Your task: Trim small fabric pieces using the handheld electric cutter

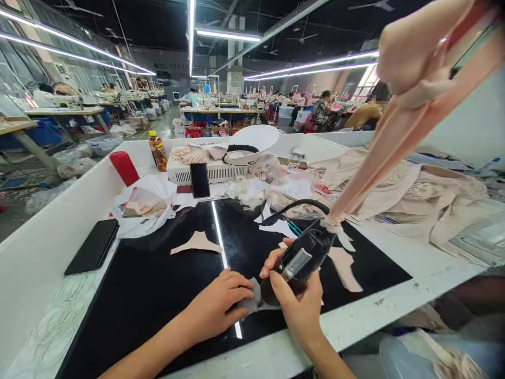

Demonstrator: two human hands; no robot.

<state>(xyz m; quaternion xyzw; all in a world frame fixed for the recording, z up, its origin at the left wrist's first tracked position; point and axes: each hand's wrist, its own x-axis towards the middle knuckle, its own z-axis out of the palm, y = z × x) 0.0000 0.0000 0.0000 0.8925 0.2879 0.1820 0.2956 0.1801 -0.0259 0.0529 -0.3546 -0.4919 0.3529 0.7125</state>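
A black hand-held electric tool (303,258), hung from a stretched pink fabric strip (379,147), is gripped by my right hand (298,300). Its rounded base rests over a small pale piece (254,292) on the glossy black surface (158,295). My left hand (226,300) lies at the left edge of that piece, palm down, fingers over it; whether it pinches the piece is unclear. One beige cut piece (197,242) lies beyond my left hand. Another beige piece (345,268) is right of the tool, and a white piece (278,227) sits behind it.
A black tablet-like object (92,247) lies at left, near a white bag (145,221). A phone (200,180) leans against a white box (179,171) beside a bottle (158,151). Beige fabric (426,195) is heaped at right. People sit at distant benches.
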